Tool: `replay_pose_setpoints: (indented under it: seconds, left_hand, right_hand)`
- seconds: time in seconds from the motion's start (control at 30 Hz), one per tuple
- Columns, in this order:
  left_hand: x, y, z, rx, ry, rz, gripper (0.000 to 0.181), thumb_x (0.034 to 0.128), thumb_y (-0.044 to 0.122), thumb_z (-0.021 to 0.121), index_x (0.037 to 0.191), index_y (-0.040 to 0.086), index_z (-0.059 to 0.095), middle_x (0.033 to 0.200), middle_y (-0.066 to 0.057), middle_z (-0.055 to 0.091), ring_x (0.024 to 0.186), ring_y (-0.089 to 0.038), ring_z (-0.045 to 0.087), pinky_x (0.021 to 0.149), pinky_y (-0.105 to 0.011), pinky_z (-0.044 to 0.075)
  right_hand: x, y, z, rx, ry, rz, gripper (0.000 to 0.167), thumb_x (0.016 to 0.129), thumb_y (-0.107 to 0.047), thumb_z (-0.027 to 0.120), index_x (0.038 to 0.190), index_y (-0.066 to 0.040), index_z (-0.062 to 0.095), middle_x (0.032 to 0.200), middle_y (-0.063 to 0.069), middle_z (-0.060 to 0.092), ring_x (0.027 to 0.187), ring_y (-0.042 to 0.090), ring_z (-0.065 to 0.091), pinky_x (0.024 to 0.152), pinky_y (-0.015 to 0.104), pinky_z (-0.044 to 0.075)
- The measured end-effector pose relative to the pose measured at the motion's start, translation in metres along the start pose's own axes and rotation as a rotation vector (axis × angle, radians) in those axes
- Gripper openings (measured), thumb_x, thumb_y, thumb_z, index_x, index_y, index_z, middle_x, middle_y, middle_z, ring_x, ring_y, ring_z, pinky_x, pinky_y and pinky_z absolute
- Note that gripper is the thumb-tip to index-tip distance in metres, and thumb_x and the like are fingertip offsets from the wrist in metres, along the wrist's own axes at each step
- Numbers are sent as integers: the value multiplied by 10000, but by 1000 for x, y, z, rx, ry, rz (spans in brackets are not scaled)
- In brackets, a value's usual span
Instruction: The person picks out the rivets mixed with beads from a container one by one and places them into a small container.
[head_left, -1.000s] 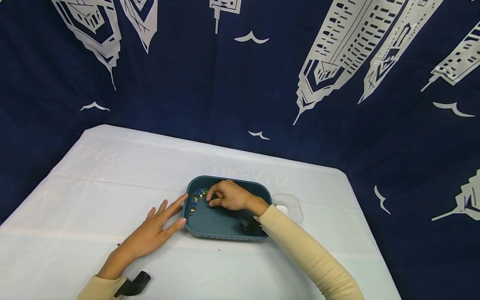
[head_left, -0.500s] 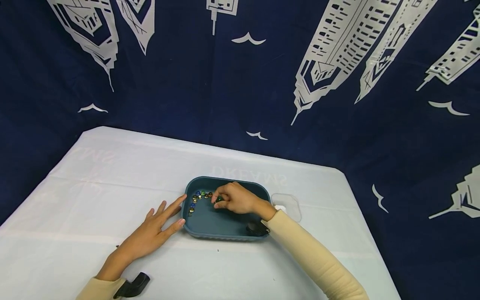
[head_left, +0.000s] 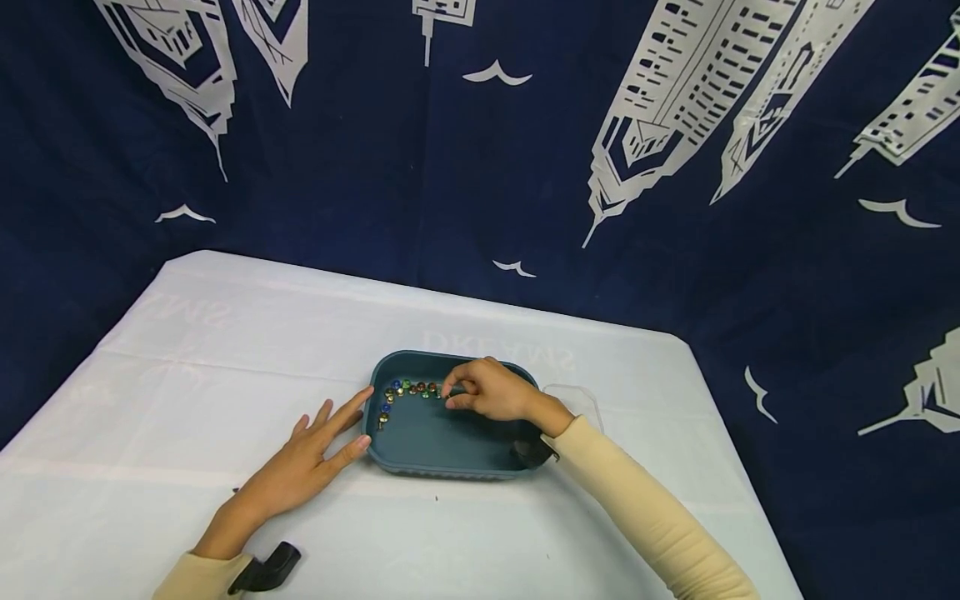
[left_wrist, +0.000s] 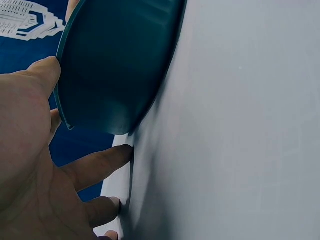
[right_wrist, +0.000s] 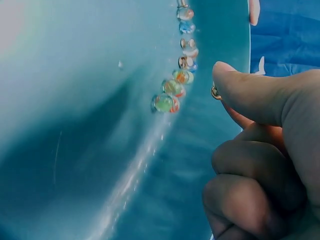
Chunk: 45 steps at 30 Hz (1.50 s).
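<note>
A dark teal tray (head_left: 450, 446) with raised sides sits on the white cloth. Along its left and far sides inside runs a curved row of small coloured glass beads (right_wrist: 172, 90) mixed with gold-coloured pieces. My right hand (head_left: 495, 390) is over the far part of the tray, at the row's right end. Its thumb and forefinger pinch a tiny gold-coloured metal piece (right_wrist: 216, 92), mostly hidden by the thumb. My left hand (head_left: 303, 462) lies spread at the tray's left end, with its thumb and a fingertip touching the rim (left_wrist: 62, 45).
A clear plastic box (head_left: 596, 408) stands right of the tray, partly behind my right wrist. Black wrist mounts (head_left: 266, 568) are on both arms. Small dark specks (head_left: 437, 498) lie on the cloth, and a dark blue printed curtain (head_left: 360, 183) hangs behind the table.
My right hand has moved right along the far side; the green bead it held at half a second ago has left its fingers. Red and green beads now show at the row's end. My left hand stays put.
</note>
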<state>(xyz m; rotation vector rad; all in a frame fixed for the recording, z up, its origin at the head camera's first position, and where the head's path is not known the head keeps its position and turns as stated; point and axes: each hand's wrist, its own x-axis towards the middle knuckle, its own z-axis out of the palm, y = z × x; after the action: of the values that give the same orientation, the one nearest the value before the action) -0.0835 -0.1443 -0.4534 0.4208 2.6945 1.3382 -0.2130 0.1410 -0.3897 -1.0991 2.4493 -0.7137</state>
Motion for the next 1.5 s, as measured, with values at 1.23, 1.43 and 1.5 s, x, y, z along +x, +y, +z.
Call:
replay_pose_setpoints:
  seconds: [1.23, 1.43, 1.5]
  left_hand:
    - [-1, -1, 2, -12, 1, -4, 639, 1029, 462, 525, 1590, 402, 225, 1476, -167, 524, 1469, -594, 96, 1090, -797, 12]
    - [-1, 0, 1, -8, -1, -1, 639, 1032, 455, 522, 1591, 406, 215, 1477, -169, 521, 1467, -596, 99, 1092, -797, 14]
    - [-1, 1, 0, -5, -2, -1, 640, 1032, 452, 522, 1591, 407, 213, 1478, -170, 520, 1465, -599, 98, 1092, -797, 15]
  right_hand:
    - [-76, 29, -40, 37, 126, 115, 186, 929, -150, 727, 1064, -21, 731, 514, -104, 307, 468, 58, 390, 706, 250, 548]
    - [-89, 37, -46, 35, 166, 152, 212, 923, -153, 733, 1080, -11, 729, 512, -93, 307, 461, 54, 398, 712, 265, 549]
    - [-93, 39, -47, 36, 170, 160, 220, 924, -154, 732, 1087, -7, 728, 516, -94, 300, 458, 44, 362, 741, 270, 553]
